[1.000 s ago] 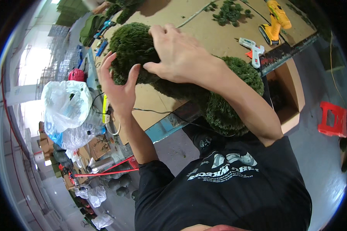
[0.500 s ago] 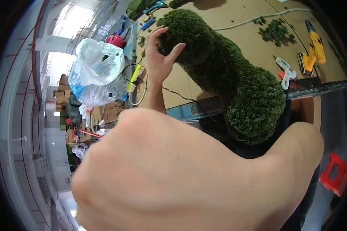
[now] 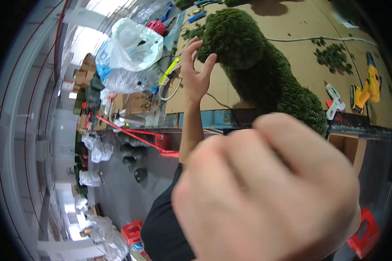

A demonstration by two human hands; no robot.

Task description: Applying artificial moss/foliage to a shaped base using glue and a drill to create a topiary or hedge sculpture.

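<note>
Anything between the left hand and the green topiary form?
Nothing visible. The left hand is open beside the upper end of the green topiary form; whether they touch is unclear. The right hand, close to the camera, hides part of the form's near end.

We're on the head-worn fisheye, left of the pair, facing down: worktable (image 3: 300, 24) at upper right, floor (image 3: 122, 191) lower left. Straight edges bow near our rim. Right hand (image 3: 270, 191) is very close to our lens, blurred, blocking lower right; left hand (image 3: 196, 82) sits farther off.
</note>
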